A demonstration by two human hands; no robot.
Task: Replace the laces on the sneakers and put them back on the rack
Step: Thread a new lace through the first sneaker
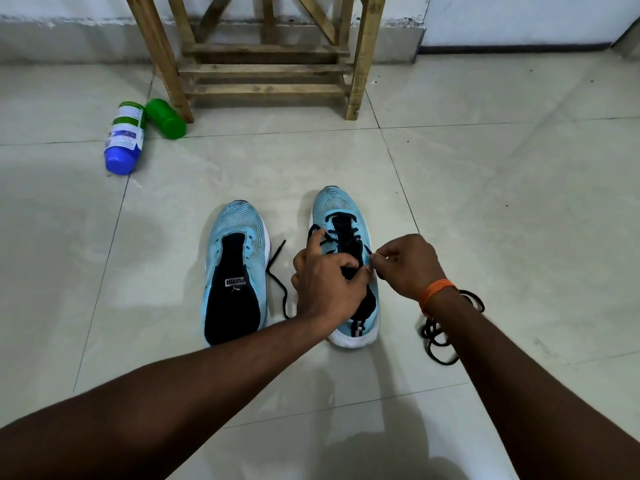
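A: Sneakers, position?

B: Both on the tiled floor (485,185), toes pointing far. Left sneaker (235,268) has bare eyelets. Right sneaker (341,209) is just beside it, with a black lace (334,237) crossed through the far eyelets.

A: Hands?

B: Left hand (325,275) holds the right sneaker at the tongue, fingers curled, forefinger stretched to a lace loop. Right hand (408,265) pinches the lace at the shoe's right edge, thumb against fingertips. Orange band (438,292) on that wrist.

A: Loose ends?

B: One lace tail (277,271) trails on the floor between the shoes. A coiled lace (440,334) lies near right.

A: Rack?

B: Wooden rack (270,67) stands far, centre. White bottle (124,136) and green bottle (166,118) lie at its left leg.
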